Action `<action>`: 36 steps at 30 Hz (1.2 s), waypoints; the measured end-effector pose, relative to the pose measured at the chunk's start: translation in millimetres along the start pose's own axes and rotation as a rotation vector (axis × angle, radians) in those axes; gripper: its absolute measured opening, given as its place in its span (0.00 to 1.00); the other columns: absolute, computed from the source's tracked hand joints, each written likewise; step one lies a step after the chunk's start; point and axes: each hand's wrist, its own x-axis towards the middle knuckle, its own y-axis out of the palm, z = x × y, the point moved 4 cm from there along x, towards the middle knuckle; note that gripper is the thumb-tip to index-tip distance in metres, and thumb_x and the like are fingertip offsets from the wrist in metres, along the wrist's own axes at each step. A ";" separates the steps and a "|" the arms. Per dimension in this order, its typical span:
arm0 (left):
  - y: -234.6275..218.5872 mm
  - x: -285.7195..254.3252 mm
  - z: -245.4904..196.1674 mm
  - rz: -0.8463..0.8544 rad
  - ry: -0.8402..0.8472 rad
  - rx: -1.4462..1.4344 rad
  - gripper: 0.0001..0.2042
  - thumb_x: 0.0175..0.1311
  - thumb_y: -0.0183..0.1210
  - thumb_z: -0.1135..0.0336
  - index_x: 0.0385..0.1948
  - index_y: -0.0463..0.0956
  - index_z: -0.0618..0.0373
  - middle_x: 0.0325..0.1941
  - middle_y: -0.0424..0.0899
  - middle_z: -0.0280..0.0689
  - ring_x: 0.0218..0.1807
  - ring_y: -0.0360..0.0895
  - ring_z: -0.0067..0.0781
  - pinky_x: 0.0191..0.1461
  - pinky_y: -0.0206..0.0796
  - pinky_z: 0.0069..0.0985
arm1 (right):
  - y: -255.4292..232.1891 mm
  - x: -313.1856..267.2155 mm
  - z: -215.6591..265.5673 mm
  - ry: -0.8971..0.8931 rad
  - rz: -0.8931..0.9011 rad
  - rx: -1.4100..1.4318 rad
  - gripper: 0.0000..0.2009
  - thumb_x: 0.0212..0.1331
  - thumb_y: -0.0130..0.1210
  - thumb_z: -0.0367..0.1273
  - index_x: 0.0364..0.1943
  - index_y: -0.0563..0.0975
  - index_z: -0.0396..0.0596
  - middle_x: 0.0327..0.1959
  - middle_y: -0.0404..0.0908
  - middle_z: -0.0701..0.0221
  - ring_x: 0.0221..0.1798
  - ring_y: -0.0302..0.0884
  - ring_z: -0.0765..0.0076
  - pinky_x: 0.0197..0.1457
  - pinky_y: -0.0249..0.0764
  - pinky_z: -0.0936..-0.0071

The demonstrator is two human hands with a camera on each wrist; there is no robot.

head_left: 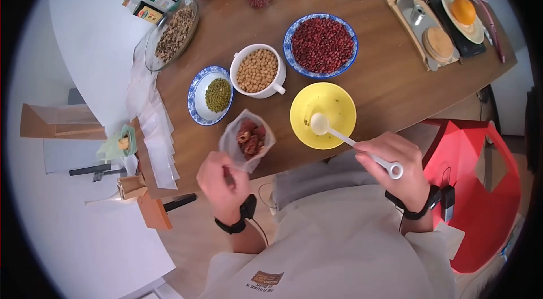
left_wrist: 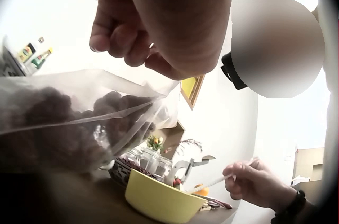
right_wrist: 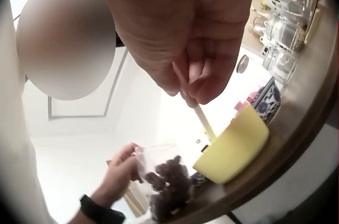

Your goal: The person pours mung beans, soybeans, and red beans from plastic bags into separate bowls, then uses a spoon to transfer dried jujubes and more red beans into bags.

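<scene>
My right hand grips a white long-handled spoon by its handle. The spoon's scoop is inside a yellow bowl, where a few dark specks cling. At the near left, my left hand pinches the rim of a clear plastic bag that stands with its mouth up. Wrinkled dark red dried fruits, like dates, fill its lower part. In the right wrist view, the left hand's fingertips meet the bag's upper edge.
Beyond the bag are a bowl of green beans, a white cup of chickpeas and a bowl of red beans. Flat plastic bags line the left edge. A wooden tray and an orange on a plate stand right.
</scene>
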 end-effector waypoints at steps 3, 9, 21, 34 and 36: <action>-11.2 -6.0 7.8 -0.101 -0.072 0.003 0.05 0.58 0.55 0.75 0.35 0.71 0.61 0.30 0.75 0.39 0.30 0.72 0.35 0.39 0.66 0.26 | -4.4 -4.7 1.5 -0.053 -0.051 -0.132 0.10 0.51 0.72 0.24 0.38 0.85 0.41 0.30 0.86 0.67 0.29 0.82 0.62 0.31 0.78 0.69; -20.1 -19.3 24.1 -0.200 -0.239 -0.115 0.05 0.62 0.53 0.75 0.37 0.67 0.58 0.35 0.68 0.31 0.36 0.64 0.19 0.40 0.59 0.18 | -25.9 -9.9 6.9 -0.072 -0.139 -0.288 0.09 0.51 0.72 0.24 0.36 0.85 0.42 0.30 0.86 0.67 0.30 0.83 0.61 0.32 0.79 0.68; -20.0 -23.4 39.6 -0.249 -0.306 -0.328 0.07 0.61 0.52 0.79 0.37 0.66 0.59 0.36 0.70 0.34 0.36 0.69 0.22 0.44 0.64 0.19 | -55.4 8.5 -29.9 -0.067 -0.377 -0.514 0.09 0.55 0.71 0.28 0.39 0.86 0.43 0.31 0.87 0.66 0.34 0.85 0.60 0.37 0.81 0.66; -21.2 -22.0 41.5 -0.254 -0.314 -0.331 0.07 0.62 0.53 0.77 0.37 0.65 0.58 0.35 0.68 0.33 0.37 0.67 0.22 0.44 0.62 0.19 | -52.9 42.1 -68.7 -0.055 -0.300 -0.559 0.14 0.57 0.69 0.32 0.46 0.85 0.44 0.35 0.85 0.64 0.37 0.83 0.56 0.38 0.80 0.62; -20.6 -20.5 41.5 -0.254 -0.308 -0.328 0.07 0.62 0.53 0.77 0.37 0.65 0.59 0.35 0.67 0.33 0.37 0.67 0.22 0.43 0.61 0.19 | -53.0 46.2 -72.6 -0.050 -0.273 -0.552 0.15 0.59 0.68 0.33 0.48 0.84 0.44 0.36 0.85 0.63 0.37 0.83 0.55 0.38 0.79 0.61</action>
